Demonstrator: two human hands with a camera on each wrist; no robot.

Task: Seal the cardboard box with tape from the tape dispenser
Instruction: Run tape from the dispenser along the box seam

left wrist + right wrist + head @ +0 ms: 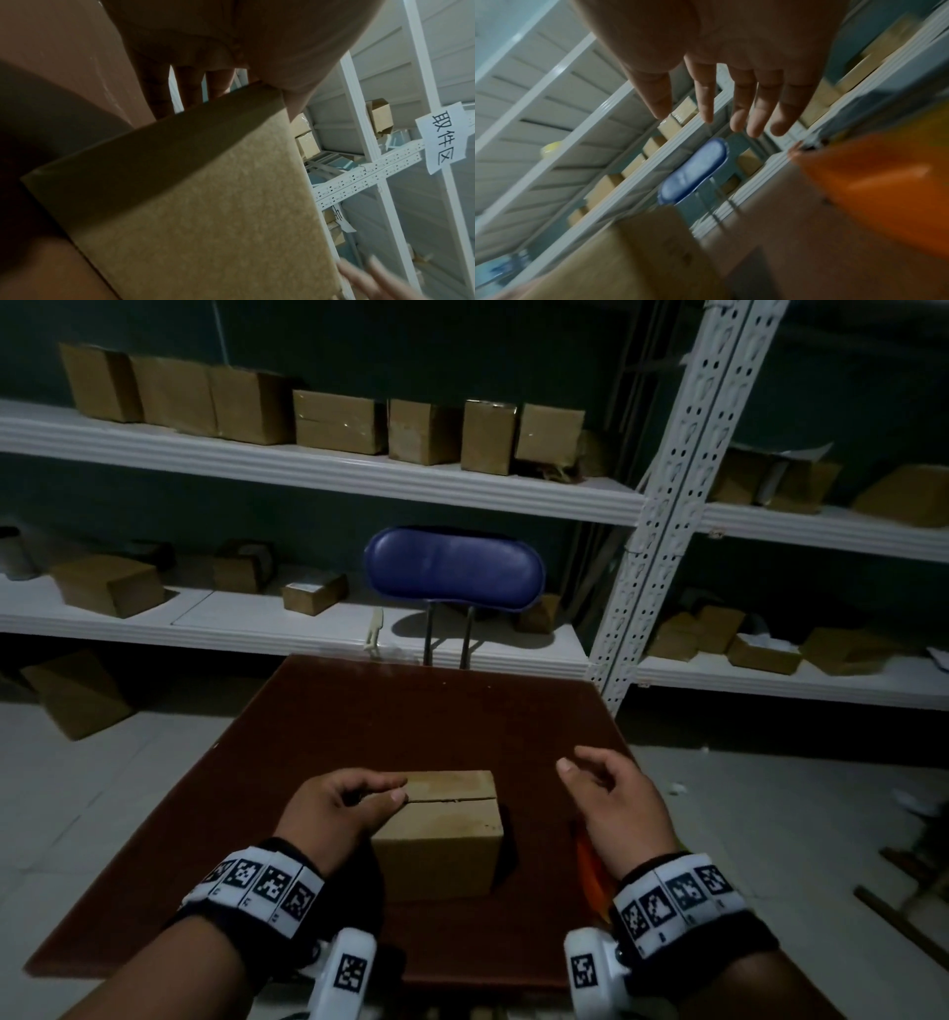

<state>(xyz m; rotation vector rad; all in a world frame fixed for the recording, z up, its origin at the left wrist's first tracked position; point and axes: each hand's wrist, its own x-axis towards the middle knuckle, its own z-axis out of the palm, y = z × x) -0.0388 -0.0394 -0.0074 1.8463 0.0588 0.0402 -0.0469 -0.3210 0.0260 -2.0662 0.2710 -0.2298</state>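
I stand at a dark reddish-brown surface (pixel 411 711) in a dim room. Past its far edge a chair with a padded blue backrest (pixel 454 570) faces me. Behind the chair run long white shelves (pixel 308 464) on perforated white uprights (pixel 672 495), loaded with brown cartons (pixel 339 422). The wall (pixel 411 346) at the back is dark teal. The floor (pixel 102 762) is pale tile, with one carton (pixel 77 693) lying on it at my left

Cardboard box (pixel 436 834) on table (pixel 359 721), chair (pixel 454 570) behind, dispenser (pixel 590 870) perhaps right.
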